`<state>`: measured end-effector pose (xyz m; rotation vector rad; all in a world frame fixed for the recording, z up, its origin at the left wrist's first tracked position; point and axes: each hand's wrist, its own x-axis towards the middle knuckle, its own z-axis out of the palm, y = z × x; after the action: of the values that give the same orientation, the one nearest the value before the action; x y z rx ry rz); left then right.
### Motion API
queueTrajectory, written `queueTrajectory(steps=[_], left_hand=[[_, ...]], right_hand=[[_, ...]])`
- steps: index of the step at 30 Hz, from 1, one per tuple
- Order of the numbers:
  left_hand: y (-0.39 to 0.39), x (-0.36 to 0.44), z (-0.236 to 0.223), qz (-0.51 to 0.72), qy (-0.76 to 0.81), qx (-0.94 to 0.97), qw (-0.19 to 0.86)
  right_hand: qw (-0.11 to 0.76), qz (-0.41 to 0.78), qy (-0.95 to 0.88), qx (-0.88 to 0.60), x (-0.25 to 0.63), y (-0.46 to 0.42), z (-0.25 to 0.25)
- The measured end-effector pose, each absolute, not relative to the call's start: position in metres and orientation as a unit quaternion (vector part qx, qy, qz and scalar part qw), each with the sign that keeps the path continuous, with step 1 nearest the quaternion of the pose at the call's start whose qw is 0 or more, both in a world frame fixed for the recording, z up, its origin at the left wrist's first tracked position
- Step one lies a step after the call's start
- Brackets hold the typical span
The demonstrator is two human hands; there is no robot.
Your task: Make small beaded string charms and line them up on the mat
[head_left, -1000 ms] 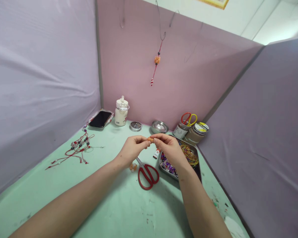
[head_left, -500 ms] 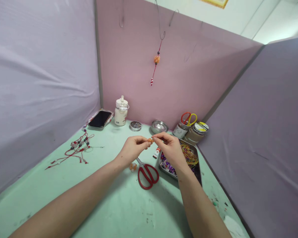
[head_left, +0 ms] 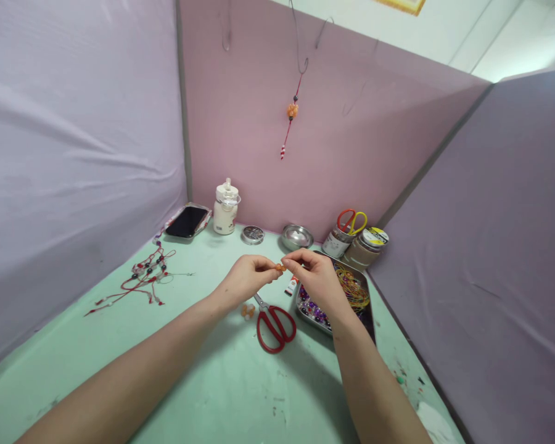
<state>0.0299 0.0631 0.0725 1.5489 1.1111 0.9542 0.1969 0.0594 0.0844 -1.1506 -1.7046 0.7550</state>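
Note:
Above the middle of the table, my left hand (head_left: 248, 274) pinches a small cluster of orange beads (head_left: 280, 267) between thumb and forefinger. My right hand (head_left: 315, 274) meets it from the other side, thumb and fingertips closed at the edge of the beads; whatever thin piece it grips is too small to see. Below the hands lie red-handled scissors (head_left: 276, 327), and beside their blades rests another group of orange and clear beads (head_left: 248, 311). Partly behind my right forearm is a metal tray (head_left: 321, 327) of purple beads and coloured cords.
A beaded red cord ornament (head_left: 292, 111) hangs from a wire hook. Along the back stand a phone (head_left: 187, 222), a white bottle (head_left: 226, 209), a round tin (head_left: 252, 234), a metal bowl (head_left: 297, 236) and jars (head_left: 337, 242). Knotted red cords (head_left: 148, 271) lie left.
The orange beads and my left fingertips have dipped slightly. My right fingers have shifted a little at the edge of the beads; everything else stays in place.

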Motion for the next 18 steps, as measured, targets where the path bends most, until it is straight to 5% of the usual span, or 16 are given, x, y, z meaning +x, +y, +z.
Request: queueTrajectory(steps=[18], left_hand=[[0.0661, 0.0285, 0.0645, 0.363, 0.448, 0.658, 0.483]], right_hand=[[0.417, 0.267, -0.731, -0.469, 0.1951, 0.0559, 0.0842]])
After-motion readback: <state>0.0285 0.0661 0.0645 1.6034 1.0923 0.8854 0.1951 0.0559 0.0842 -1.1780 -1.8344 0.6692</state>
